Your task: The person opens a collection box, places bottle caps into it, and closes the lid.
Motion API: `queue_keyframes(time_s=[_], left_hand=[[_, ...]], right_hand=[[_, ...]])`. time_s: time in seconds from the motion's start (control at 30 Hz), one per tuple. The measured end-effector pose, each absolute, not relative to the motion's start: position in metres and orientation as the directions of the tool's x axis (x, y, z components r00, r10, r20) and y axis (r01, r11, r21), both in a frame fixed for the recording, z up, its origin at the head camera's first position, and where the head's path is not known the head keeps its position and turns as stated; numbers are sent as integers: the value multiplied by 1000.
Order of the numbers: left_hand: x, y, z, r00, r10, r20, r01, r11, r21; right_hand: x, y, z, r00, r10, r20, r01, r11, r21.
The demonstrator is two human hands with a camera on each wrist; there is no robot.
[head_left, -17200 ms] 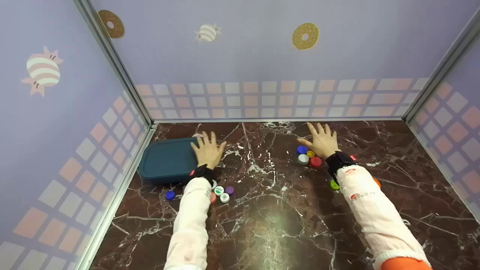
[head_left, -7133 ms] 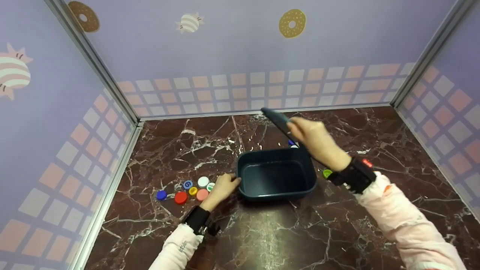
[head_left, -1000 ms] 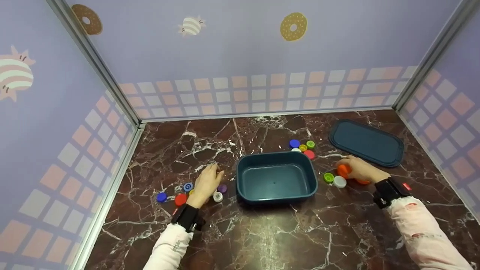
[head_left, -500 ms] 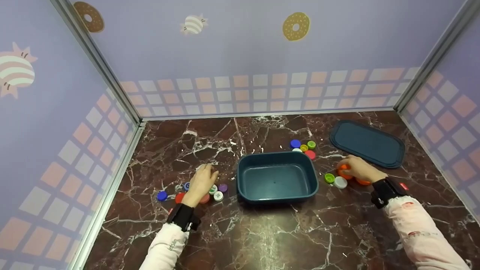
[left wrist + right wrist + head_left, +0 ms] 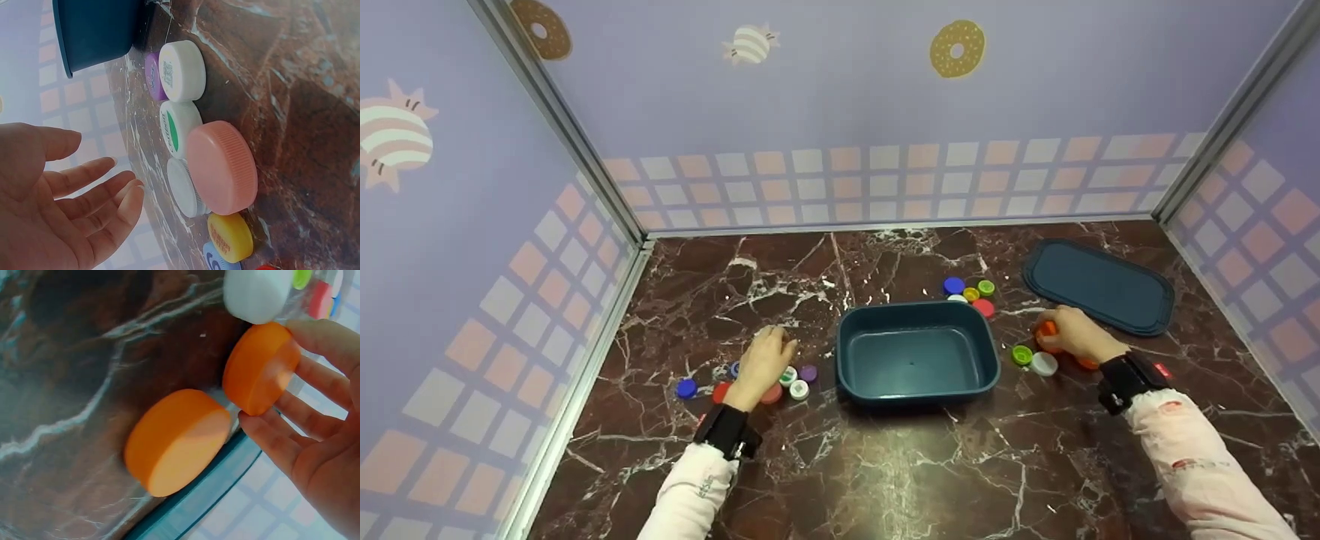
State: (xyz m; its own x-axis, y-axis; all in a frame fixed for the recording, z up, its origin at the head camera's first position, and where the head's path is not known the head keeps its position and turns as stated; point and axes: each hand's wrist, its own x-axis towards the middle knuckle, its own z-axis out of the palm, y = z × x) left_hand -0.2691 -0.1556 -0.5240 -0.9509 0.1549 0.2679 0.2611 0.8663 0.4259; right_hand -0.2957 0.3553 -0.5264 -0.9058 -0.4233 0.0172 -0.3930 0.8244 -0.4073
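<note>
At the right, my right hand pinches an orange bottle cap between thumb and fingers, low over the table. Close beside it lie a second orange cap, a white cap and a green cap. My left hand hovers with loosely bent fingers above several caps, holding nothing. Among these are a pink cap, a yellow cap, a white cap and a purple cap. Between my hands stands an uncovered dark teal box, with nothing inside.
The box's flat lid lies at the back right. Behind the box's right corner is a cluster of caps, including a blue cap and a red cap. Another blue cap sits apart at the left. Patterned walls enclose the marble-look table.
Since the oldest frame, the box has moved from the left to the middle and its lid to the back right. Over the last second, my left hand shifts slightly left; my right stays at the orange cap.
</note>
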Motion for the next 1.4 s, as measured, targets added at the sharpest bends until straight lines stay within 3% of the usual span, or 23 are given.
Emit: queue_keyframes(time_s=[0.43,0.8,1.1,1.4], left_hand=[[-267,-157,-525,-962,141,232,230,878,419],[-263,-157,-527,-962,175,210,246,889,387],[-266,-151,-528,-952,247,179,297,886,356],[-264,-141,-528,-937,327,121,349,883,315]], right_hand=[[-300,313,-487,-886,-440,148,-460,791,-404],[-302,251,-470,-743,-591,313,-669,647,-367],[-305,214,-470,-702,-689,180,-704,634,-321],[-310,202,-486,-650,-745,147,-751,602,-270]])
